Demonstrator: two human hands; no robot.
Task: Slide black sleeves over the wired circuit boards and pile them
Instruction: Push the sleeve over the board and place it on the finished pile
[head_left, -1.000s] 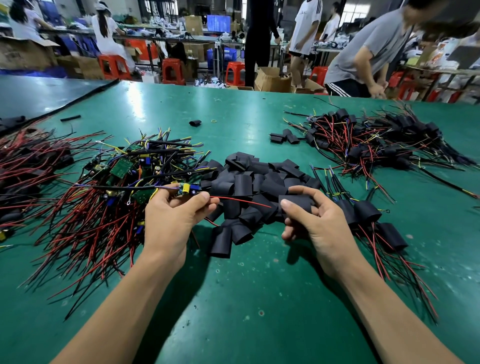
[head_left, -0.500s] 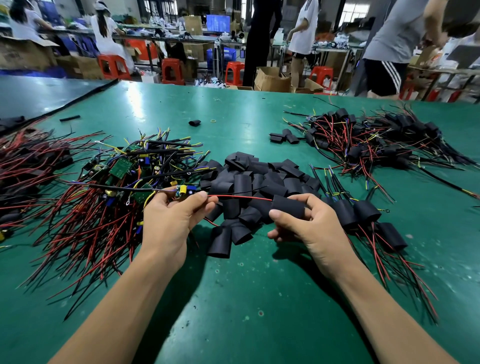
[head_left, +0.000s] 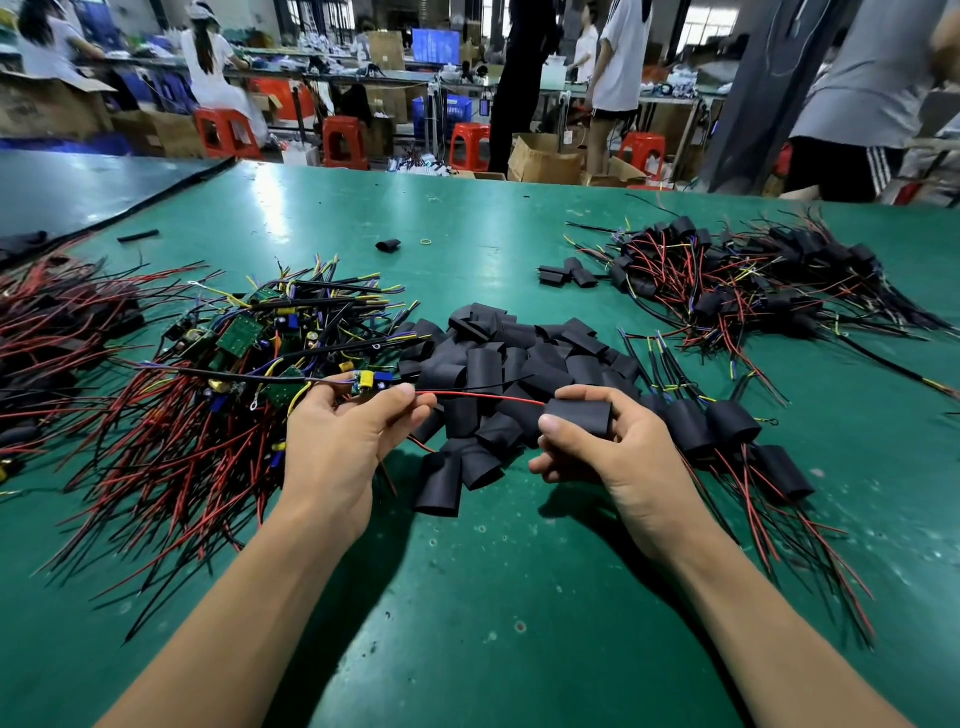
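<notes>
Board and sleeve meet above the green bench (head_left: 493, 613)

The left hand (head_left: 337, 441) pinches a small yellow-capped circuit board (head_left: 366, 382). Its thin red wire (head_left: 483, 397) runs toward 3 o'clock. The right hand (head_left: 618, 457) pinches a flattened black tube sleeve (head_left: 579, 415), long axis 9-to-3. The wire's tip is hidden at the sleeve's mouth.

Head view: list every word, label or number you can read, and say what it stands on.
No text is legible.
Markings on the circuit board in the left hand: too small.
The black sleeve in the right hand: no print visible.
The blue screen: blurred.
Any print on the cardboard box: too small.
</notes>
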